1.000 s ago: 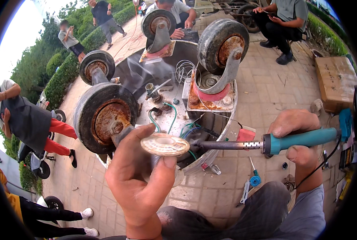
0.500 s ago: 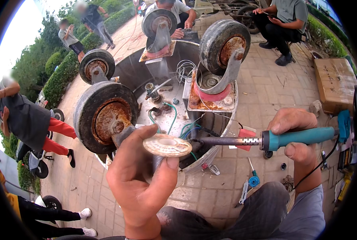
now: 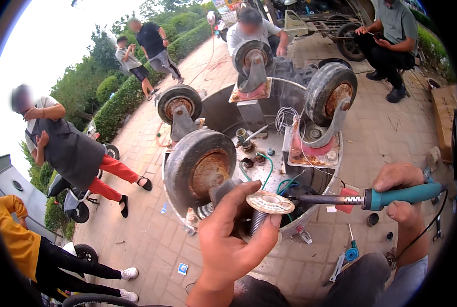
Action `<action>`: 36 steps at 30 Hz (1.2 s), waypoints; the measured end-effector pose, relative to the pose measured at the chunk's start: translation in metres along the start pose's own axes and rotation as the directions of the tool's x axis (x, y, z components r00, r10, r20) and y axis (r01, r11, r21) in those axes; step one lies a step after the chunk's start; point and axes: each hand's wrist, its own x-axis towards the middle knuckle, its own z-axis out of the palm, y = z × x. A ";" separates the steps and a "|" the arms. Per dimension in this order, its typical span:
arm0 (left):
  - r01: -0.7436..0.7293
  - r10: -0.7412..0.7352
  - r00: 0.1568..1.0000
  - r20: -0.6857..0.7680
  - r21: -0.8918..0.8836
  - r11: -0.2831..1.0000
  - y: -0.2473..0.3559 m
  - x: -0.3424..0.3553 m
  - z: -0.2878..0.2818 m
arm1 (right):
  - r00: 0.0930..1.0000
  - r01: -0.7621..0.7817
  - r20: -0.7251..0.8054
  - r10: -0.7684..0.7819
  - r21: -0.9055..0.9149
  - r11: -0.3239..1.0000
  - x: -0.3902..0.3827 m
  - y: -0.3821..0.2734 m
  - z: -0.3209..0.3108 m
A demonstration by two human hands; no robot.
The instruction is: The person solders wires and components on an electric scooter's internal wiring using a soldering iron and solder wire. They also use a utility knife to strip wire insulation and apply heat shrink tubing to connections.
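My left hand is closed around a spool of solder wire, thumb and fingers on its pale round flange. In my right hand is a soldering iron with a teal handle, its dark shaft pointing left so that the tip end lies close behind the spool. Whether the tip touches anything I cannot make out. Past my hands stands a round metal tub-like base with rusty caster wheels pointing up. Green and blue wires show inside it, near the iron's tip.
A screwdriver and an adjustable wrench lie on the paving by my knee. At the right is a cardboard box. One person crouches behind the base, another sits at far right, and several stand at left.
My view has swung left, so everything sits farther right in the picture. The spool and the iron remain in my hands, in nearly the same position relative to each other.
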 end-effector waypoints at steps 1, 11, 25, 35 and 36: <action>-0.010 0.010 1.000 0.001 -0.004 1.000 -0.002 0.000 0.000 | 1.000 -0.014 0.004 0.014 0.011 1.000 -0.001 -0.001 0.000; 0.076 -0.077 0.997 -0.009 -0.026 0.997 0.001 -0.002 0.001 | 0.996 -0.080 -0.025 0.080 -0.018 0.997 -0.004 -0.008 -0.002; 0.045 -0.047 0.998 -0.031 -0.069 0.997 0.007 -0.002 0.005 | 0.997 -0.070 0.033 0.068 0.064 0.995 -0.003 -0.009 -0.004; 0.045 -0.047 0.999 -0.020 -0.059 0.997 0.006 -0.001 0.003 | 0.994 -0.099 0.052 0.097 0.020 0.995 -0.001 -0.010 -0.001; 0.047 -0.048 0.999 -0.018 -0.058 0.997 0.006 -0.001 0.003 | 0.994 -0.105 0.047 0.104 0.022 0.994 -0.001 -0.010 -0.001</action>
